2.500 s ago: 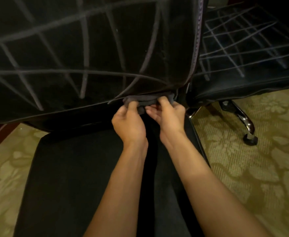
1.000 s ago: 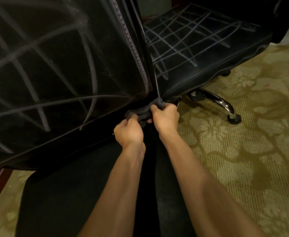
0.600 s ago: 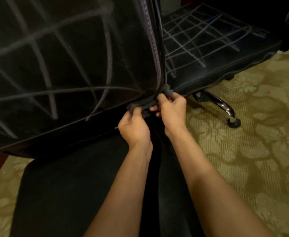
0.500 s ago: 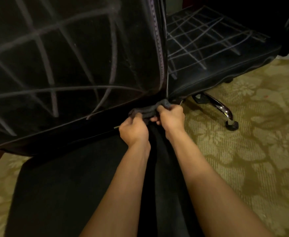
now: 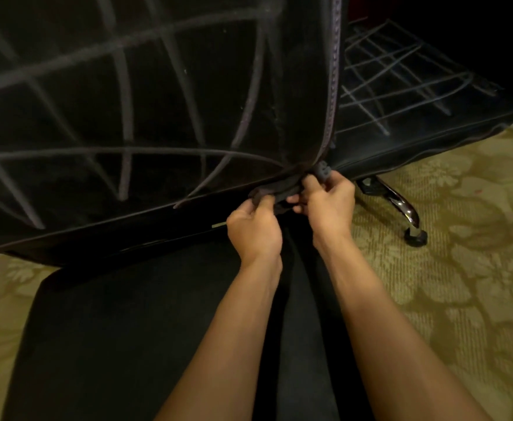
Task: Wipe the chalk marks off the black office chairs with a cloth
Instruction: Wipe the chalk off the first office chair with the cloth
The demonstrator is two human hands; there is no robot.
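At twelve o'clock, near chair: the near chair (image 5: pixel 133 95) filled the upper left of the view, its black surface crossed by pale chalk marks (image 5: pixel 121 117) running from nine o'clock towards the stitched edge at one o'clock; none looked wiped.
Second chair: at two o'clock the second chair (image 5: pixel 407 86) lay beyond, its seat also lined with chalk, a chrome leg with a caster below it at three o'clock.
Carpet: the patterned carpet (image 5: pixel 462 284) spread from three to five o'clock.
Left hand: the left hand (image 5: pixel 253 227) was curled, thumb and fingers pinching the left end of the cloth.
Right hand: the right hand (image 5: pixel 328 202) was curled likewise, gripping the bunched right end.
Cloth: the dark cloth (image 5: pixel 282 189) sat at centre, against the near chair's lower corner, stretched between both hands.
Handling: judged light, soft and limp; it would crumple, so best folded into a pad and held flat under the fingers for wiping.
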